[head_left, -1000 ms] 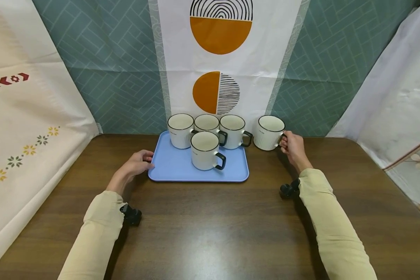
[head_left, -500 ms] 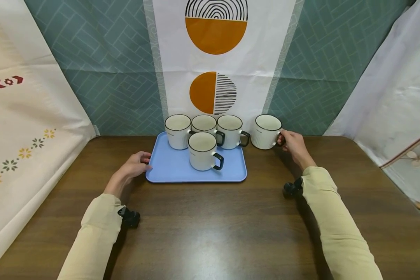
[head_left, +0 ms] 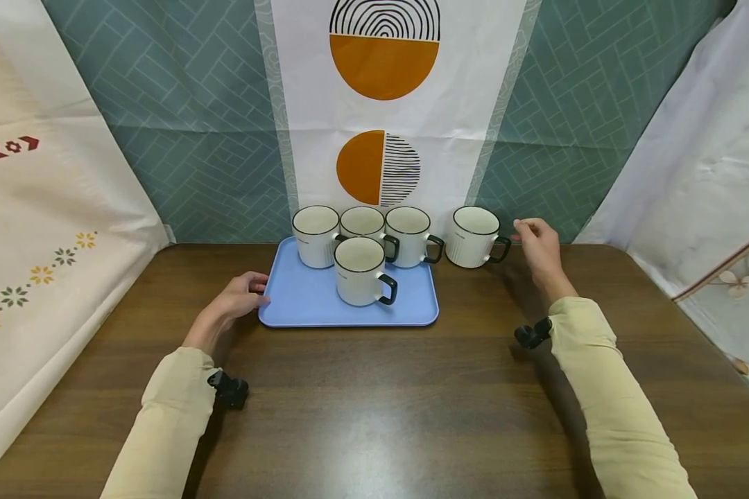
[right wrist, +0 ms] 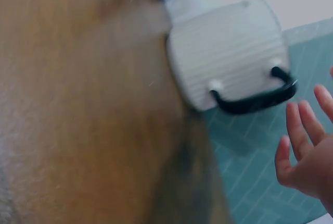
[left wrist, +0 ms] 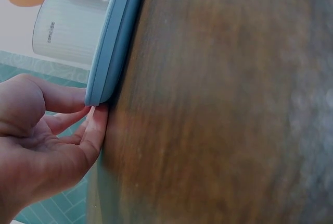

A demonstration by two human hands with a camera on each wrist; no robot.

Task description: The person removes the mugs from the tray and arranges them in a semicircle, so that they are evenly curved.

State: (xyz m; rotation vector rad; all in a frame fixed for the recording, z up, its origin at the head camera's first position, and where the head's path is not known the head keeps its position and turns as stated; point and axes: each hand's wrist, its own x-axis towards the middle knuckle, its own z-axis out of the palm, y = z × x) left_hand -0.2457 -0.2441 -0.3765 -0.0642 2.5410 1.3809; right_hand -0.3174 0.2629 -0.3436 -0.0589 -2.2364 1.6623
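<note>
A blue tray lies on the table and carries several white mugs with black rims and dark handles. One mug stands in front of a row of three. My left hand pinches the tray's left edge; in the left wrist view the thumb lies on the rim, with fingers against its side and underside. Another ribbed white mug stands upright on the table, right of the tray. Just right of its dark handle, my right hand is apart from it, fingers loosely extended, holding nothing.
The brown wooden table spreads in front of the tray. Close behind the mugs hangs a green patterned cloth with a white printed panel. White cloths border the table's left and right sides.
My right hand has let go of the ribbed mug's handle and moved slightly right of it. The mug stays where it stood. My left hand keeps its hold on the tray.
</note>
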